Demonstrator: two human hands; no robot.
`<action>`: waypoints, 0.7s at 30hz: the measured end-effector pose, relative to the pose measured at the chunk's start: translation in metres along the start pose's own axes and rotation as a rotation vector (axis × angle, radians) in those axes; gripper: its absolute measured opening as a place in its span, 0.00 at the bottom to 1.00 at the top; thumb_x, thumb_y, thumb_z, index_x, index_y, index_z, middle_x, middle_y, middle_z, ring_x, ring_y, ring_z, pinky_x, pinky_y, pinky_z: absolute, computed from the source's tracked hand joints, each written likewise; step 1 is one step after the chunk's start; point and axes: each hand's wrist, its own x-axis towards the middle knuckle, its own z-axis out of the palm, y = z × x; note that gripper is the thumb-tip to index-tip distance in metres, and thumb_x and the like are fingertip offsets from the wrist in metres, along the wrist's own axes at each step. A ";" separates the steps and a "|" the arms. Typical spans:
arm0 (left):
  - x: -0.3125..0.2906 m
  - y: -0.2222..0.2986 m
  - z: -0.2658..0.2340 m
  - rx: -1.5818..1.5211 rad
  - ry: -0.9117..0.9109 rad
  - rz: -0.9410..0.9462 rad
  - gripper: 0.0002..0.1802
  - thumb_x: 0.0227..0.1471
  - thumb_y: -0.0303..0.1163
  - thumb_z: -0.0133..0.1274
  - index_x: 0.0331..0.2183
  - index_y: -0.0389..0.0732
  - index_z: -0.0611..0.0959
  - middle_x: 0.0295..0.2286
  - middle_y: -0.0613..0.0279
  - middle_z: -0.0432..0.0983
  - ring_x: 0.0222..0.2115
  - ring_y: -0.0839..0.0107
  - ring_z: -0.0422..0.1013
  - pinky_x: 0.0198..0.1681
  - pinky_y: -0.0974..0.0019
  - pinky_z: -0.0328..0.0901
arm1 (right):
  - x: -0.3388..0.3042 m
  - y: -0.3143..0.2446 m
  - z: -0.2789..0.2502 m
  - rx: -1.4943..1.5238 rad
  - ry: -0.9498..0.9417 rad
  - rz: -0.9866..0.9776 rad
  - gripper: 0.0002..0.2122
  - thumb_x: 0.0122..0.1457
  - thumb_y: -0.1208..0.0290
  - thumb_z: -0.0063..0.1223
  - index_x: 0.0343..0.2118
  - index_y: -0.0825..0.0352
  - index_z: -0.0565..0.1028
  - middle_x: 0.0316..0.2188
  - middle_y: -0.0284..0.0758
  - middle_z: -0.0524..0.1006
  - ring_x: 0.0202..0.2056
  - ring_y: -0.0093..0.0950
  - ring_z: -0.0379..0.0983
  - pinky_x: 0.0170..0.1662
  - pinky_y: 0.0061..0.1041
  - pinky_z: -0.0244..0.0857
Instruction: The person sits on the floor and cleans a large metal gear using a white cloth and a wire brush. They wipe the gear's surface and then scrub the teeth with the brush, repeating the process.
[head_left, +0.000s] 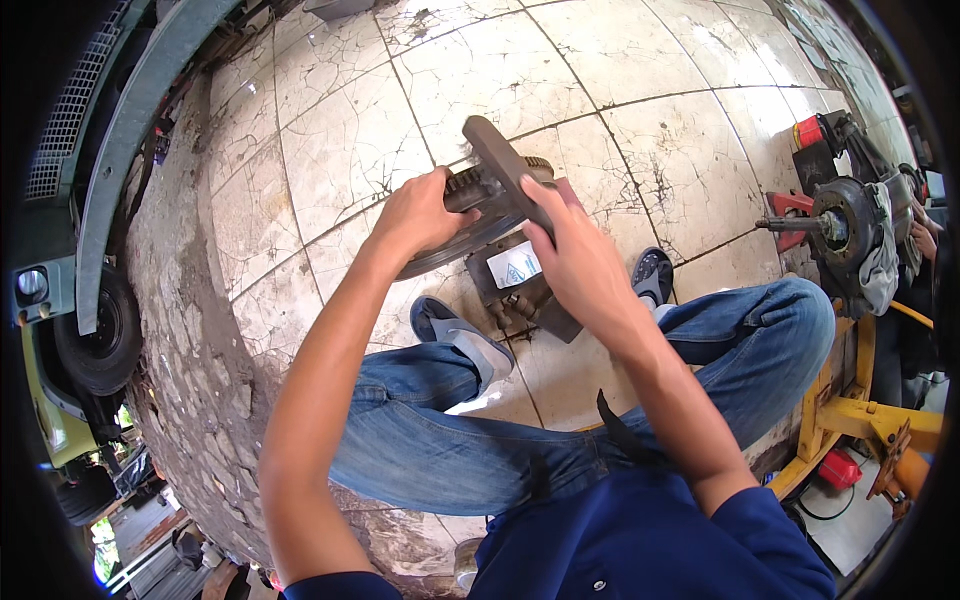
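Observation:
A round, dark metal flywheel (450,252) with teeth along its rim is tilted in front of me, above the tiles. My left hand (425,210) is closed on its left side, thumb on the face and fingers over the toothed edge. With my right hand (570,250) I grip the handle of a dark, long brush (497,160). Its head lies across the flywheel, pointing away to the upper left; the bristles are mostly hidden. Directly below sits a dark blocky object (540,305) with a white label (514,264), partly covered by the flywheel and my right hand.
My sandalled feet (465,335) flank the work. At right stands a hub assembly (840,230) with a grey cloth (880,260), near another person's hand (925,235). A yellow metal frame (830,415) is lower right. Left are a vehicle tyre (100,330) and rough concrete (190,340).

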 end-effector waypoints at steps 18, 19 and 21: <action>-0.004 -0.004 0.010 -0.065 0.040 0.053 0.28 0.48 0.43 0.70 0.41 0.32 0.79 0.39 0.42 0.82 0.45 0.47 0.78 0.49 0.51 0.71 | -0.006 0.001 -0.006 0.004 -0.035 -0.034 0.24 0.68 0.63 0.51 0.66 0.54 0.64 0.36 0.49 0.77 0.34 0.51 0.77 0.36 0.46 0.72; -0.006 -0.004 0.012 -0.061 0.061 0.088 0.27 0.48 0.42 0.70 0.41 0.31 0.79 0.38 0.41 0.82 0.44 0.46 0.78 0.48 0.51 0.72 | -0.007 0.000 -0.007 0.015 -0.039 -0.020 0.23 0.68 0.64 0.51 0.66 0.54 0.64 0.35 0.49 0.77 0.34 0.51 0.77 0.37 0.46 0.71; -0.006 0.001 0.011 -0.057 0.042 0.119 0.27 0.48 0.41 0.70 0.40 0.32 0.79 0.37 0.41 0.82 0.44 0.45 0.78 0.48 0.51 0.72 | 0.001 -0.004 -0.007 -0.012 -0.043 0.009 0.23 0.68 0.64 0.51 0.65 0.54 0.64 0.35 0.49 0.77 0.35 0.51 0.77 0.38 0.47 0.71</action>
